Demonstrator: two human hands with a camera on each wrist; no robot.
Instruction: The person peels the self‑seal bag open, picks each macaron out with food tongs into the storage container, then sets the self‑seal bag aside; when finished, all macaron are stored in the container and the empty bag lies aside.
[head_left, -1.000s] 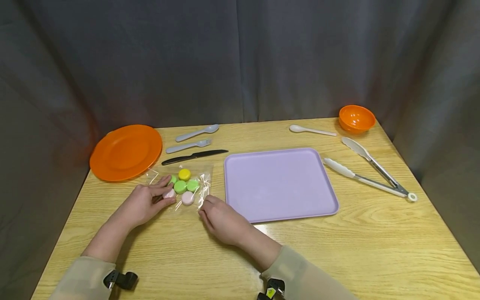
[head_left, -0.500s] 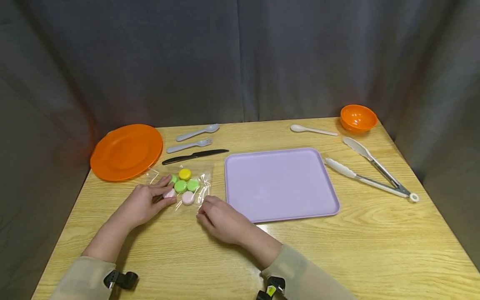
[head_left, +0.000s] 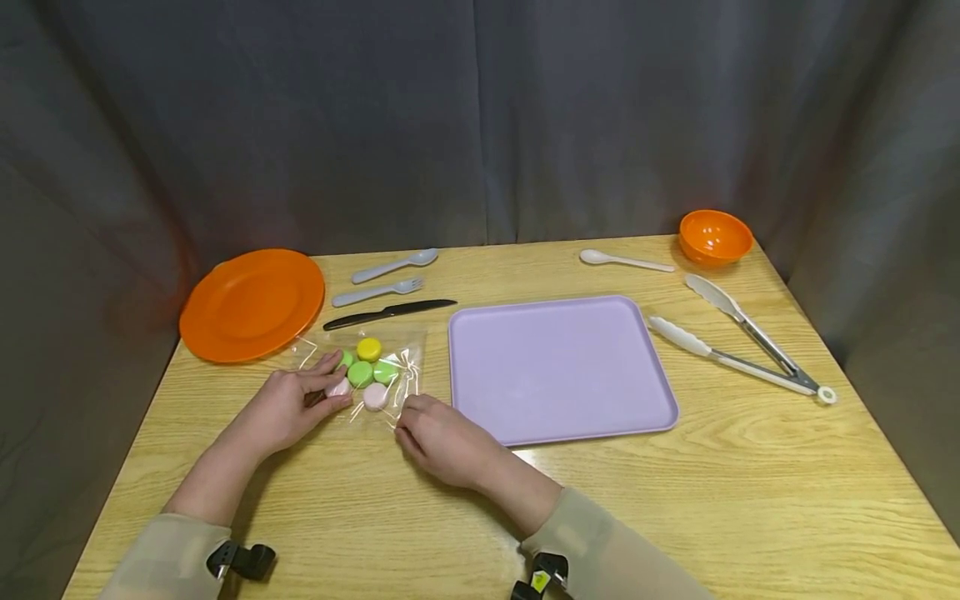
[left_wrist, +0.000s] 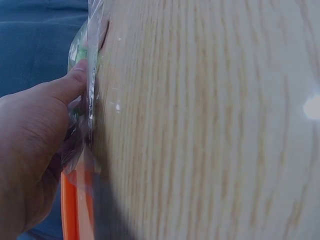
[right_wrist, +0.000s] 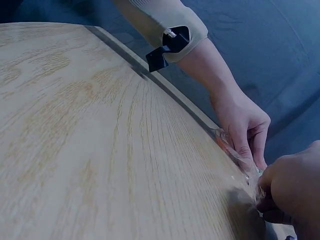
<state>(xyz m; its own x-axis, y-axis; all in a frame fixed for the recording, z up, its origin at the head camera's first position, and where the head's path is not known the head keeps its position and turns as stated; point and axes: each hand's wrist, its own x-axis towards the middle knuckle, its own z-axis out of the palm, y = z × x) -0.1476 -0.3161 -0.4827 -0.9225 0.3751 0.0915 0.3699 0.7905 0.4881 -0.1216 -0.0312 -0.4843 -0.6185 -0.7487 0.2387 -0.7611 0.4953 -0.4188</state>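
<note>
A clear plastic bag point(head_left: 411, 343) lies on the wooden table, holding several round macarons point(head_left: 361, 374) in yellow, green and pale pink. My left hand point(head_left: 288, 407) grips the bag's left part, thumb and fingers around a pink and a green macaron. In the left wrist view its thumb presses the crinkled film of the bag point(left_wrist: 91, 95). At the lower right corner of the bag, my right hand point(head_left: 444, 440) pinches the edge with curled fingers. The right wrist view has both hands close together at the bag, the right hand point(right_wrist: 295, 185) partly covering it.
Right of the bag lies a lilac tray point(head_left: 562, 367). Behind are a black knife point(head_left: 390, 313), a grey fork point(head_left: 378, 292) and a grey spoon point(head_left: 395, 265). An orange plate point(head_left: 253, 305) stands left; a pale spoon point(head_left: 626, 261), orange bowl point(head_left: 715, 238) and tongs point(head_left: 757, 367) lie right.
The right hand's fingers have shifted slightly at the bag's edge, and the shine on the film has changed. The left hand and the macarons stay in place.
</note>
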